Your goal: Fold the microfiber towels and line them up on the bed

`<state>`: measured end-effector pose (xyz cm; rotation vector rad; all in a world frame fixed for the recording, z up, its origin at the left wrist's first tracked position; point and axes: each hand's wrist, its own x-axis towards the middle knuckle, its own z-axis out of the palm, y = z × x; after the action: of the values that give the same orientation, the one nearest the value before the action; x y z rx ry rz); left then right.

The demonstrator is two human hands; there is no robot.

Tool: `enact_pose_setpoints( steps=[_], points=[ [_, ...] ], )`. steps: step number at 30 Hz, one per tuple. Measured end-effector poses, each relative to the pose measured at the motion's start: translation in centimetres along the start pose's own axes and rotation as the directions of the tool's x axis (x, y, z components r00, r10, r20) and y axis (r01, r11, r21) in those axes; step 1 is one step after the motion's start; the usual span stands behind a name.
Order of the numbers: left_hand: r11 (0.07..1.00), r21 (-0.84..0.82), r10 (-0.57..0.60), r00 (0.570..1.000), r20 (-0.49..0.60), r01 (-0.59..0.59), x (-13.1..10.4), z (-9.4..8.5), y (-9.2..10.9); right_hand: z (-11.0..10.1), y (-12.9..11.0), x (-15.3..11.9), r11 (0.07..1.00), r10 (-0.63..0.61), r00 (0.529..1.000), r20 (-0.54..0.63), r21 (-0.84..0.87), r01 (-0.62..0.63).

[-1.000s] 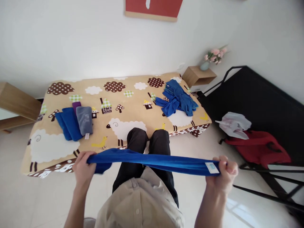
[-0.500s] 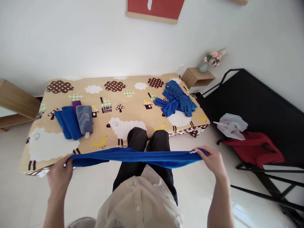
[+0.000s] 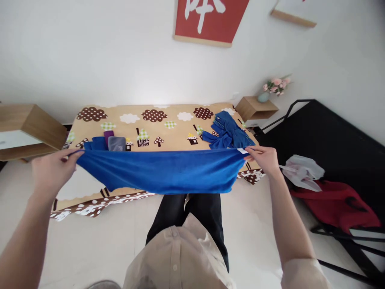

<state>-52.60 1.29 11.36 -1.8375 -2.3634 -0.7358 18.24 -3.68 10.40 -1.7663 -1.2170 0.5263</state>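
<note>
A blue towel point(image 3: 168, 170) hangs stretched between my two hands, in front of the bed's near edge. My left hand point(image 3: 55, 166) pinches its upper left corner. The upper right corner, beside a small white label point(image 3: 242, 151), is gripped by my right hand point(image 3: 264, 156). Behind the towel, on the bed point(image 3: 168, 138) with its sheep-and-cloud sheet, lie a folded grey towel point(image 3: 116, 143), folded blue towels point(image 3: 98, 143) and a purple one point(image 3: 108, 135), partly hidden. A crumpled heap of blue cloths point(image 3: 228, 130) sits at the bed's right end.
A wooden bedside cabinet point(image 3: 33, 128) stands left of the bed; a smaller one point(image 3: 255, 107) at right carries a vase of pink flowers point(image 3: 276, 86). On the black-framed furniture point(image 3: 325, 136) to the right lie a white plastic bag point(image 3: 303, 170) and a red bag point(image 3: 339, 204).
Both hands have risen and moved away from my body, the left also outward. The towel, narrow and bunched before, now hangs spread open. My view has tilted up slightly.
</note>
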Motion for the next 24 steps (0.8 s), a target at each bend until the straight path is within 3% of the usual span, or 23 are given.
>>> enact_pose_setpoints(
  steps=[3,7,10,13,17,21,22,24],
  points=[
    [0.973,-0.232,-0.013,1.0,-0.027,0.007,1.9,-1.1,2.5,1.4,-1.3,2.5,0.988,-0.041,0.996,-0.082,0.147,0.053],
    [0.832,-0.546,-0.122,0.992,-0.009,0.097,2.9,-0.9,4.1,2.3,-1.8,4.2,0.982,-0.051,0.99,-0.131,0.174,0.073],
    [0.814,-0.566,-0.122,0.991,0.054,0.131,2.7,-0.2,3.8,2.3,-1.2,4.3,0.99,-0.022,0.996,-0.082,0.136,0.033],
    [0.836,-0.511,-0.097,0.97,0.222,0.201,2.0,0.9,2.6,2.1,-0.3,4.1,0.996,0.02,0.998,-0.054,0.092,-0.015],
    [0.839,-0.447,-0.086,0.887,0.454,0.31,1.6,3.4,0.8,2.1,1.2,4.5,0.995,0.087,0.996,0.001,0.047,-0.087],
    [0.799,-0.451,-0.071,0.807,0.586,0.397,2.0,7.2,0.0,3.1,3.2,6.2,0.987,0.124,0.991,0.044,-0.11,-0.119],
    [0.793,-0.451,-0.072,0.798,0.599,0.41,2.3,8.3,0.0,3.6,3.7,6.8,0.981,0.12,0.992,0.046,-0.158,-0.112],
    [0.825,-0.45,-0.05,0.838,0.543,0.341,2.9,10.6,0.2,5.0,4.6,8.1,0.966,0.103,0.994,0.044,-0.244,-0.089]
  ],
)
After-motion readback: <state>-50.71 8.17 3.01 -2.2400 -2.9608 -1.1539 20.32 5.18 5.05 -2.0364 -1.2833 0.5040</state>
